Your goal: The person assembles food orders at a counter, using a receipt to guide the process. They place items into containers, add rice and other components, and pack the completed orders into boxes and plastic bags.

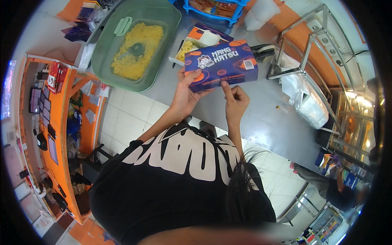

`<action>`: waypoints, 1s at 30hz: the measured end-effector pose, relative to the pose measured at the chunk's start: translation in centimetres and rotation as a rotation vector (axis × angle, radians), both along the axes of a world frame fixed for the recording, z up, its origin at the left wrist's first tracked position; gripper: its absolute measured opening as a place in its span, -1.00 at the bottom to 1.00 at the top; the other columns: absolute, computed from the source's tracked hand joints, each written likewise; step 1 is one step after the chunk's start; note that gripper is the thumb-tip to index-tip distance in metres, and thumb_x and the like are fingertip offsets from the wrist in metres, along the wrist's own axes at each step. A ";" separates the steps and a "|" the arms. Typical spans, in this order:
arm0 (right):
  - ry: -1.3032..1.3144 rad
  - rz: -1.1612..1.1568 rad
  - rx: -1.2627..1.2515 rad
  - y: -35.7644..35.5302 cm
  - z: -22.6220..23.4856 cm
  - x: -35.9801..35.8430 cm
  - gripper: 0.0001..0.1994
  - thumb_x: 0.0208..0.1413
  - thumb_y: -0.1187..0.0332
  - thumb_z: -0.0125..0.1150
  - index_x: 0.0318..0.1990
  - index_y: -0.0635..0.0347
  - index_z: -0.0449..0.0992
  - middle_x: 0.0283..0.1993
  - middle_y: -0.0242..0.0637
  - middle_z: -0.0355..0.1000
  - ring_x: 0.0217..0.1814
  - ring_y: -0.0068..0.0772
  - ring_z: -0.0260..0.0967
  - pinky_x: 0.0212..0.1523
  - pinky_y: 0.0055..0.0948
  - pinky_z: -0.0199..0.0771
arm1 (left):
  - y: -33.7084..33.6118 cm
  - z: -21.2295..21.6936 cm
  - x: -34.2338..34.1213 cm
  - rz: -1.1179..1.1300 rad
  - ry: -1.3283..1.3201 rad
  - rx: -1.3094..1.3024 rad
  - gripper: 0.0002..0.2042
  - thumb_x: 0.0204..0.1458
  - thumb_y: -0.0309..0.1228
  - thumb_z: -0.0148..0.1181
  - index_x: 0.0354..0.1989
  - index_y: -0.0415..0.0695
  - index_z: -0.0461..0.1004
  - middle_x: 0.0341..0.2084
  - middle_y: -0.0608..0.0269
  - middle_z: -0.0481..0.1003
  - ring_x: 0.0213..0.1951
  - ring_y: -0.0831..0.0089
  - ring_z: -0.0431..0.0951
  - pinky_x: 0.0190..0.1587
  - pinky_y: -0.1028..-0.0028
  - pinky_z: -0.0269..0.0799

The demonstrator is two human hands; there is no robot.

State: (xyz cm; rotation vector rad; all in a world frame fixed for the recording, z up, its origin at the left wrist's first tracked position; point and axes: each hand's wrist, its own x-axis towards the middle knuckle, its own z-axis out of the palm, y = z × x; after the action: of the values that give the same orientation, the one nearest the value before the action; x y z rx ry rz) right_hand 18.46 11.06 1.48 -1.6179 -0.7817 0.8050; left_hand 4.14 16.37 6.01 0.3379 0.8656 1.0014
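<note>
A purple-blue cardboard food box (220, 67) with orange drawings sits closed between my hands, over the steel table. My left hand (184, 96) grips its left end, thumb on the lid and fingers underneath. At the box's near edge, my right hand (236, 100) has its fingers curled in, with one digit pressed to the front side. Partly hidden behind the box is an open box holding yellow rice (185, 48) and a white container (210, 38). A green tub (98, 61) stands to the left, with yellow rice (130, 67) and a scoop (136, 50) inside.
The steel table (261, 122) extends right, toward a plastic-wrapped white bundle (311, 110) and a metal frame (304, 61). A blue basket (214, 16) and clear containers (261, 14) stand at the back. An orange shelf (61, 143) is left; another person (343, 194) is at far right.
</note>
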 end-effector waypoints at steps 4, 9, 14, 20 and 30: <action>0.081 0.009 0.251 -3.9 -3.2 3.9 -0.71 -0.18 0.47 0.50 -0.27 0.29 0.54 -0.36 -0.45 0.46 -0.36 -0.66 0.31 -0.35 -0.64 0.31 | -2.2 -0.6 1.5 -0.213 -0.247 -0.136 -0.59 0.13 -0.27 0.05 0.11 -0.12 0.17 0.00 0.04 0.39 0.00 0.15 0.46 0.05 0.04 0.43; 0.015 -0.246 0.521 -7.5 -9.0 11.6 -0.54 -0.24 0.38 0.50 -0.17 0.33 0.42 -0.23 -0.31 0.40 -0.25 -0.45 0.34 -0.24 -0.48 0.37 | -5.0 -3.8 4.8 -0.590 -0.568 -0.518 -0.53 0.13 -0.25 0.07 0.17 -0.11 0.13 0.01 0.06 0.38 0.02 0.16 0.46 0.06 0.04 0.42; -0.269 -0.815 0.222 -9.8 -7.8 20.4 -0.87 0.03 0.45 0.26 -0.35 0.21 0.40 -0.42 -0.40 0.31 -0.47 -0.57 0.21 -0.53 -0.61 0.22 | -5.9 -9.3 8.8 -0.501 -0.302 0.001 -0.29 0.08 -0.34 0.17 0.31 0.05 -0.16 0.10 0.06 0.25 0.08 0.24 0.39 0.08 0.17 0.41; -0.155 -0.537 0.338 -5.2 -2.2 16.9 -0.91 0.13 0.46 0.08 -0.23 0.24 0.41 -0.31 -0.32 0.36 -0.40 -0.57 0.28 -0.41 -0.57 0.34 | -5.1 -12.2 8.9 -0.804 0.523 0.431 -0.36 0.13 -0.17 0.13 0.27 -0.13 -0.03 -0.01 0.03 0.38 -0.21 0.36 0.55 -0.20 0.40 0.51; -0.425 0.341 -0.245 15.4 -12.8 6.7 -0.60 0.04 0.32 0.13 0.01 0.37 0.43 -0.16 0.10 0.47 -0.20 0.02 0.47 -0.17 -0.24 0.43 | 13.6 -10.6 -4.2 0.026 1.606 1.036 -0.68 0.12 -0.25 0.00 -0.20 -0.30 0.48 -0.39 -0.11 0.54 -0.33 0.01 0.57 -0.23 0.19 0.50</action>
State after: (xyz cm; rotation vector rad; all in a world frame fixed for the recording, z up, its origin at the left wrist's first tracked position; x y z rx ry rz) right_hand 25.17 26.49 -11.32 -1.9367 -1.3296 0.8280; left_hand -0.07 29.94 -4.57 2.2082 1.6560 1.0218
